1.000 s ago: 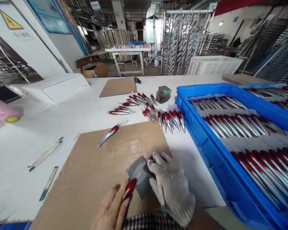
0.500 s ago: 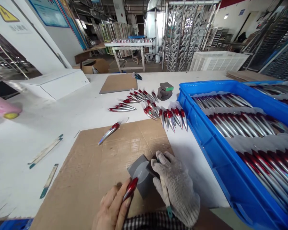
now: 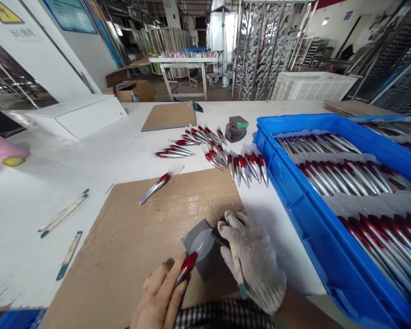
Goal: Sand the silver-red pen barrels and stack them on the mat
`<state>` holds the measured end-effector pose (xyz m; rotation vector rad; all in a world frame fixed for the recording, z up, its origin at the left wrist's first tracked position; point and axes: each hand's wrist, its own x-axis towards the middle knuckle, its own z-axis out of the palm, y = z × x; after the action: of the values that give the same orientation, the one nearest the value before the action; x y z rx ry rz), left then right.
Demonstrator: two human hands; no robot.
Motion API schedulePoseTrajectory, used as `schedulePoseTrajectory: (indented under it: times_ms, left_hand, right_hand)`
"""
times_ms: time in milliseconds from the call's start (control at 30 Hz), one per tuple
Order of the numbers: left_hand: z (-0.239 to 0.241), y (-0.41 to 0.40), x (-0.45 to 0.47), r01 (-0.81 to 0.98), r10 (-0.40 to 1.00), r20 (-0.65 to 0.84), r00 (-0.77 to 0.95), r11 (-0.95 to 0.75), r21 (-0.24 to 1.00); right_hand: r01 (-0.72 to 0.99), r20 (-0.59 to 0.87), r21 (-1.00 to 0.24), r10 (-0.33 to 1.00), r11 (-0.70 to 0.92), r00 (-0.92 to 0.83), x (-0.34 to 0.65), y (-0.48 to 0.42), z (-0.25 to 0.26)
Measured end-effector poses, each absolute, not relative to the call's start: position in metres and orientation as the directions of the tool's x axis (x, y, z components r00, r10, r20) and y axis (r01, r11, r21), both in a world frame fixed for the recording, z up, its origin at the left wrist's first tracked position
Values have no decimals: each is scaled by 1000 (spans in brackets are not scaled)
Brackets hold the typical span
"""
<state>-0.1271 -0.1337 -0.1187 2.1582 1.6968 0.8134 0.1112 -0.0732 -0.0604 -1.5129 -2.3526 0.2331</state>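
"Holding what, that bare left hand (image 3: 160,292)?"

"A red and silver lure (image 3: 187,267). The grip is closed, with fingers and thumb wrapped round its body, so most of the silver part is hidden. It is over the near part of the cardboard (image 3: 137,246), and its red end points away from the person."

"What is that see-through bit?"

"A clear flap (image 3: 202,244). It looks joined to the red end, and it lies over a grey sheet (image 3: 208,269) on the cardboard."

"And the right hand (image 3: 253,260)?"

"It wears a knit glove and sits at the right side of the cardboard. Its grip is partly closed, fingers bent over a dark block (image 3: 221,236). A thin stick (image 3: 238,269) is tucked by the thumb. I can't tell how hard it squeezes."

"Is the lure heavy?"

"I think it's light, and hard all through. It's so shiny that it could slip. The flap looks thin, so I guess it may bend or break. I'd hold the fat middle, as the left hand does, and not pinch the flap."

"Are there more?"

"Yes! Another lure (image 3: 157,186) lies at the far edge of the cardboard, with its clear end poking past it. A bunch of lures (image 3: 192,137) lies beyond the cardboard on the white counter (image 3: 102,155). To the right of the cardboard, a blue box (image 3: 294,219) has rows of them. Some flat sticks (image 3: 68,256) lie to its left."
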Motion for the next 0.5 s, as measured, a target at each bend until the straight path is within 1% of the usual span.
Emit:
schedulePoseTrajectory:
  times_ms: [33,167,300,400,433,500]
  left_hand:
    - [-118,-133,-128,799,952,265,150,-275,535]
    - [-119,-132,-131,784,945,259,200,-313,536]
    - [-119,-133,-128,793,959,260,116,-247,557]
    - [-116,-133,-126,785,958,250,142,-263,561]
    - [-115,-132,-125,785,956,254,148,-269,558]
    - [-113,-131,-125,790,954,261,147,-272,550]
  right_hand:
    - [851,192,-313,905,422,-379,112,-72,-60]
    - [789,210,-324,853,522,-478,109,-75,-60]
    - [835,224,-314,890,451,-397,106,-81,-63]
    - [796,257,-317,855,515,-451,105,-81,-63]
    - [800,256,-319,859,508,-443,106,-80,-63]
    - [836,239,-325,894,442,-380,107,-77,-63]
